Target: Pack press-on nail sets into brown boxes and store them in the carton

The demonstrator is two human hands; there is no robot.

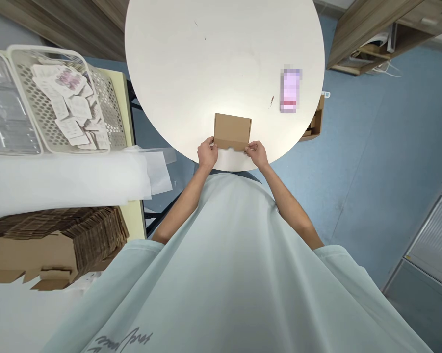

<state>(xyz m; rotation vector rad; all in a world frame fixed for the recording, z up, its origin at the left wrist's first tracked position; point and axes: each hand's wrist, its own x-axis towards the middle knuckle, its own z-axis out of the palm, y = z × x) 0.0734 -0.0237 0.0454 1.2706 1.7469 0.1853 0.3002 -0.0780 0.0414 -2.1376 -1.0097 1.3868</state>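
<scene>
A small brown cardboard box (232, 129) with its lid down lies near the front edge of the round white table (191, 63). My left hand (208, 153) grips the box's near left corner, thumb and fingers closed on it. At the near right corner, my right hand (257, 154) pinches the cardboard between thumb and fingers. A notch shows in the middle of the box's near edge. Its inside is hidden.
A pixelated pink item (290, 90) lies at the table's right. On the left side table stand a white basket (112, 108) of paper cards, clear plastic boxes (3, 113), a white sheet roll (66, 179) and flat cardboard stacks (95, 240). An open carton (317, 120) sits below right.
</scene>
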